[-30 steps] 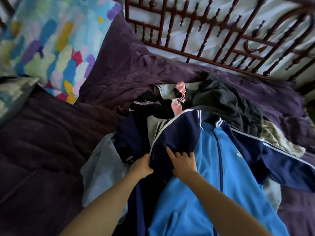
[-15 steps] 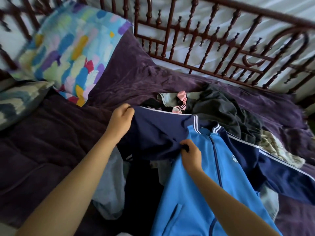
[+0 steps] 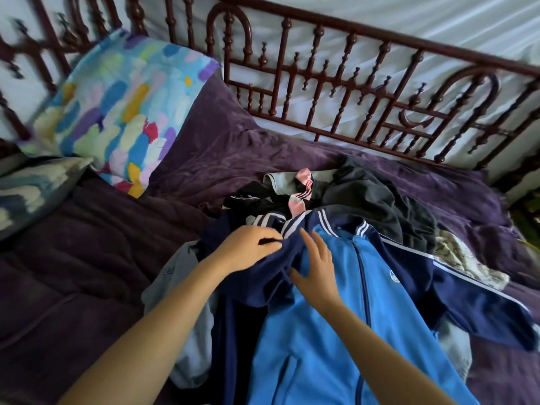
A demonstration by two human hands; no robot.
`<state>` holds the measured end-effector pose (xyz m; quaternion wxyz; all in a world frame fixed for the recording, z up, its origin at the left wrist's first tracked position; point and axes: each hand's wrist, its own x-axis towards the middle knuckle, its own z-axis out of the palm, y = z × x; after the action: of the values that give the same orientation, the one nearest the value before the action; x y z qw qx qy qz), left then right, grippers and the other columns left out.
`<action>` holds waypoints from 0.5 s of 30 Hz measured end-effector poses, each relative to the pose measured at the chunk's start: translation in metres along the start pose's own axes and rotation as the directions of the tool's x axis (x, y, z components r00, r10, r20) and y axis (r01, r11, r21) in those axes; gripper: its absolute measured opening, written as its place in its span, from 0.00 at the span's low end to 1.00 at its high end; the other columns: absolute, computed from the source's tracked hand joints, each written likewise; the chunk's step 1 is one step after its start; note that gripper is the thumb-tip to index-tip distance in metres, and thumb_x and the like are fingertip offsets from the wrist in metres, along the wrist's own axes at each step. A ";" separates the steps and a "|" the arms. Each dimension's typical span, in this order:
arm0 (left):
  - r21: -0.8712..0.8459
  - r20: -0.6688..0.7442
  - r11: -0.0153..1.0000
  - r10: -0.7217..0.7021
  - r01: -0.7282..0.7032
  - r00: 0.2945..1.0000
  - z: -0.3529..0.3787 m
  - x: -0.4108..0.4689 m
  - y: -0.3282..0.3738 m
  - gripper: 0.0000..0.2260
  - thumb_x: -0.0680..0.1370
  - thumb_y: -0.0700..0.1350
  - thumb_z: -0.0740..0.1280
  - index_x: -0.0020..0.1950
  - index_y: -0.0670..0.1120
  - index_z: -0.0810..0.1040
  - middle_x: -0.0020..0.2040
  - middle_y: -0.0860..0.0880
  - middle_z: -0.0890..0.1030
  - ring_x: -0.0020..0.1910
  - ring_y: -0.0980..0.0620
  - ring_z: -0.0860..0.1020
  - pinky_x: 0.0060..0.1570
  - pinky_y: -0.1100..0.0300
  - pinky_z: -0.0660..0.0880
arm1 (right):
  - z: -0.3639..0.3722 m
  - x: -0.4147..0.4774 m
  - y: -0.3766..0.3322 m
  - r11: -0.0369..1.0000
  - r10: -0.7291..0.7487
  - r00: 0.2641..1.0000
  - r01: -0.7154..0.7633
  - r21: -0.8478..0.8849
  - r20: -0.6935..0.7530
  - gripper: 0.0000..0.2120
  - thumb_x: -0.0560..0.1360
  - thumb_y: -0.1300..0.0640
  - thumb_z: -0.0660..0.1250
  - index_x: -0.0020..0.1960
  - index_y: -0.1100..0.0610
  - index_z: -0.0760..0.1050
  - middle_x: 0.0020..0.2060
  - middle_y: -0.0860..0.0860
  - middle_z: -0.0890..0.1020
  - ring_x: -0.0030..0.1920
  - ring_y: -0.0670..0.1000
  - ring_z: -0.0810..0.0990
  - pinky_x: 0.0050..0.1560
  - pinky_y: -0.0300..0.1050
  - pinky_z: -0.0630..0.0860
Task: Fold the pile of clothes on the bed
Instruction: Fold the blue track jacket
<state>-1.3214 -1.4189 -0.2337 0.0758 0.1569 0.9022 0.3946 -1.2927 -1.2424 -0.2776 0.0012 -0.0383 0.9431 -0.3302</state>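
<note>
**On the purple bed, a navy sleeve brought back across the jacket's front**

Across the blue-and-navy track jacket (image 3: 336, 317), a clear shift from half a second ago: then held out wide toward the pillow side by the left hand (image 3: 248, 249), the navy sleeve (image 3: 263, 285) now gathered in over the chest, bunched beside the zip. Left hand closed on a fold of that sleeve near the striped cuff, thumb and fingers pinched together with cloth between them. Right hand (image 3: 317, 273) open, fingers spread, lying flat on the light blue panel just beside the bunched sleeve, holding nothing, only pressing.

Probably the first fold of this garment: one sleeve laid inward, not yet smoothed. Other sleeve (image 3: 473, 305) untouched, stretched out to the right, so most of the jacket's folding left to do, and all of the pile beneath it.

As to looks: zipped front facing up, light blue body, navy shoulders and arms with white stripes, small round badge on the chest, collar pointing toward the dark wooden railing (image 3: 350, 92). Lies on top of the heap of clothes (image 3: 380, 200) in the middle of the purple bedcover (image 3: 87, 273), with a grey garment (image 3: 187, 331) under its left edge and dark grey and pink-striped pieces beyond the collar. Multicoloured pillow (image 3: 122, 106) well apart, at upper left
</note>
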 end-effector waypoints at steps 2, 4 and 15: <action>-0.090 0.036 0.996 -0.006 0.009 0.999 0.004 -0.007 -0.006 0.11 0.77 0.43 0.67 0.58 0.43 0.80 0.55 0.47 0.82 0.53 0.59 0.78 0.54 0.67 0.71 | -0.006 0.008 -0.005 0.986 -0.062 0.994 0.075 -0.149 0.091 0.26 0.73 0.55 0.68 0.70 0.49 0.68 0.74 0.53 0.58 0.74 0.56 0.54 0.70 0.51 0.57; -0.148 0.084 0.989 -0.013 0.025 0.996 0.005 -0.013 -0.013 0.10 0.76 0.42 0.68 0.57 0.43 0.81 0.53 0.48 0.82 0.44 0.71 0.76 0.51 0.73 0.70 | -0.012 0.014 -0.008 0.978 -0.094 0.987 0.117 -0.174 0.133 0.18 0.71 0.50 0.65 0.58 0.54 0.79 0.70 0.54 0.66 0.72 0.58 0.59 0.68 0.56 0.61; 0.735 0.082 0.656 -0.338 0.172 0.937 -0.015 -0.013 -0.076 0.14 0.76 0.48 0.60 0.61 0.57 0.73 0.59 0.52 0.76 0.63 0.47 0.65 0.57 0.51 0.61 | -0.044 0.028 -0.035 0.953 0.015 0.991 0.025 0.301 -0.132 0.10 0.76 0.65 0.63 0.44 0.51 0.76 0.42 0.54 0.77 0.46 0.52 0.74 0.50 0.43 0.69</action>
<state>-1.3297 -1.4818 -0.2791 0.1591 0.0860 0.9833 -0.0226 -1.3190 -1.2447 -0.2206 -0.0563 -0.0180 0.8795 -0.4723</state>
